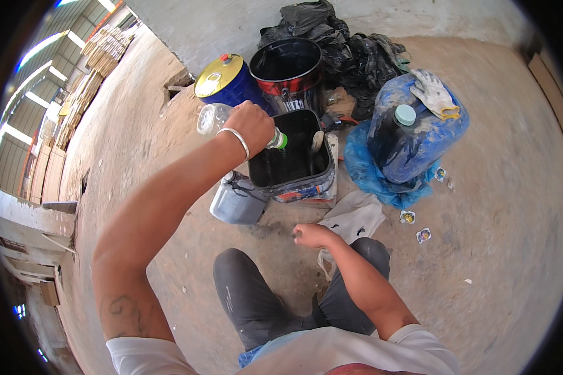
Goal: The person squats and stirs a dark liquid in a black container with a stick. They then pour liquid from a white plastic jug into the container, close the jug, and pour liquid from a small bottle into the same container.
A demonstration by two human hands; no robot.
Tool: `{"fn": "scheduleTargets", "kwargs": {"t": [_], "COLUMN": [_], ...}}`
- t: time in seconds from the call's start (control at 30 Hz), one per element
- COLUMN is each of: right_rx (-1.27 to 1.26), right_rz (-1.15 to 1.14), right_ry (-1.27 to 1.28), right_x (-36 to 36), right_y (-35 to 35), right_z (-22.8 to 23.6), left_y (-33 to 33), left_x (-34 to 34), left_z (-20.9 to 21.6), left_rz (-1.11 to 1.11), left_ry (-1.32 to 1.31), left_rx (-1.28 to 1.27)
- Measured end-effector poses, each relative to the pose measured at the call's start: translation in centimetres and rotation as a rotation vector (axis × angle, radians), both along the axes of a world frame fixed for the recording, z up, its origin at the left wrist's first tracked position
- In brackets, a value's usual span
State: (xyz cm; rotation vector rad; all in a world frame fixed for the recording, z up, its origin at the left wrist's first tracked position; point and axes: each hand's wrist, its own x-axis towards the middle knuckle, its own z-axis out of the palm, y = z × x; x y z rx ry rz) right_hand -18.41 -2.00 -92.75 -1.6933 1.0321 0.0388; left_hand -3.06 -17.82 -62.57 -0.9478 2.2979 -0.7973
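Observation:
My left hand (251, 127) is wrapped round a clear plastic bottle (211, 119). The bottle lies tipped sideways, its green-ringed neck over the left part of a square black bucket (296, 162). I cannot tell whether anything flows from it. A pale handle-like piece (318, 140) leans inside the bucket, and the bucket's inner walls look dark and coated. My right hand (313, 236) hangs closed in front of my right knee, beside a whitish plastic bag (363, 211). Its fingertips are curled together; what they hold, if anything, is too small to make out.
Left of the bucket stands a grey jerrycan (239, 201). Behind are a blue drum with a yellow lid (221, 75), a black open drum (288, 62) and black bags (369, 59). At right, a blue jug (413, 137) carries a glove (433, 94) and sits in blue plastic (363, 159).

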Motion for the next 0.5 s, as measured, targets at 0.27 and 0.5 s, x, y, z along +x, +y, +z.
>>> {"fn": "scheduleTargets", "kwargs": {"t": [0.27,0.5], "right_rx": [-0.006,-0.019], "right_rz": [0.021,-0.004], "right_ry": [0.013,-0.004], "right_x": [-0.15,0.04], "right_y": [-0.2,0.05], "right_z": [-0.26,-0.08], "left_y": [-0.15,-0.72], "left_x": [-0.79,-0.87], "left_z": [0.69,0.6], "left_rz": [-0.014,0.016], "left_ry": [0.0,0.037], "left_rx": [-0.025,-0.031]}}
